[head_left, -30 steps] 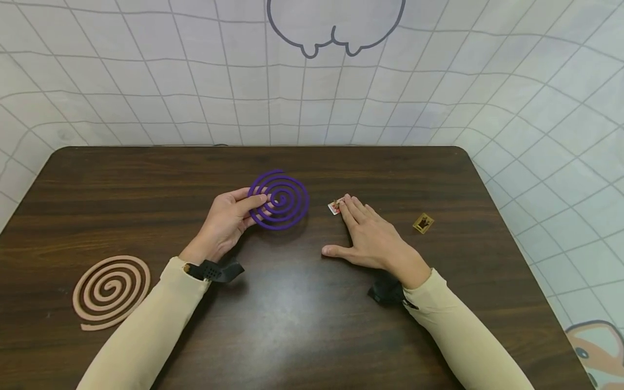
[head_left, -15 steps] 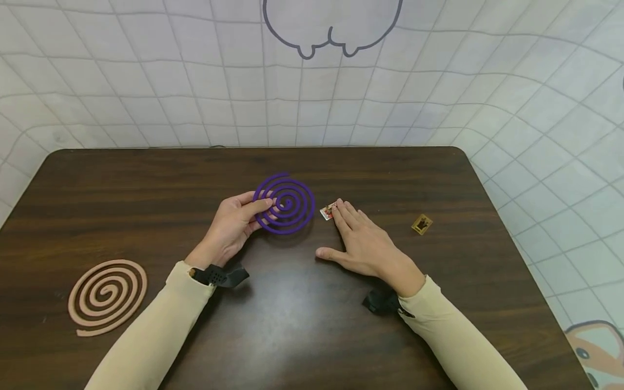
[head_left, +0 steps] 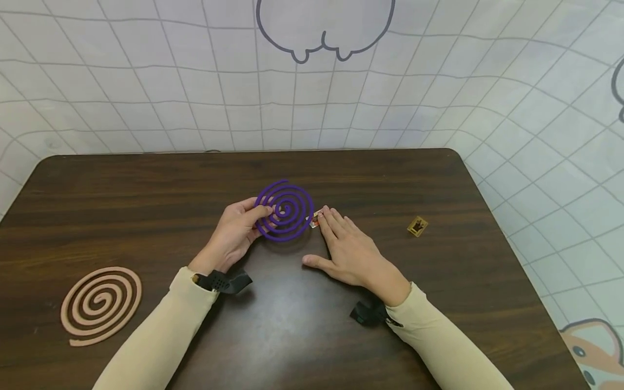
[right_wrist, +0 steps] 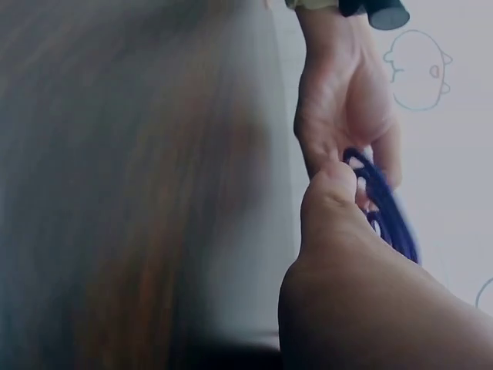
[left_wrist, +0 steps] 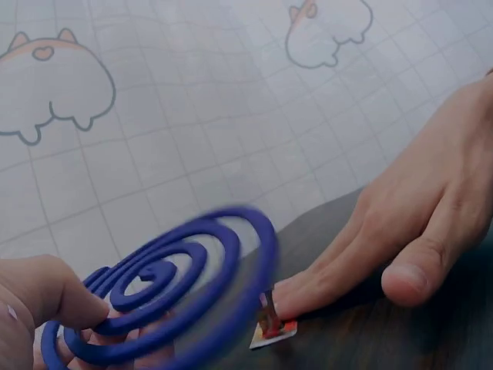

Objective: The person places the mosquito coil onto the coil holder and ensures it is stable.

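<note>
My left hand [head_left: 231, 235] pinches a purple mosquito coil [head_left: 286, 209] by its left side, thumb on top and fingers beneath. The coil is held above the table, tilted in the left wrist view. My right hand [head_left: 351, 253] lies nearly flat with straight fingers, their tips on a small red-and-white printed plate [head_left: 314, 219]. In the left wrist view a narrow tab stands up from this plate [left_wrist: 266, 337], close beside the coil's edge. The right wrist view shows the coil [right_wrist: 389, 220] edge-on in the left hand, partly behind the right thumb.
A beige mosquito coil [head_left: 104, 294] lies flat on the dark wooden table [head_left: 273, 336] at the left. A small gold plate with a dark middle [head_left: 417, 226] lies right of my right hand. A white gridded sheet [head_left: 234, 86] hangs behind and beside the table.
My right hand has slid left with the printed plate under its fingertips, bringing it up to the coil's right edge. The left hand keeps its pinch on the purple coil. The head view has shifted slightly.
</note>
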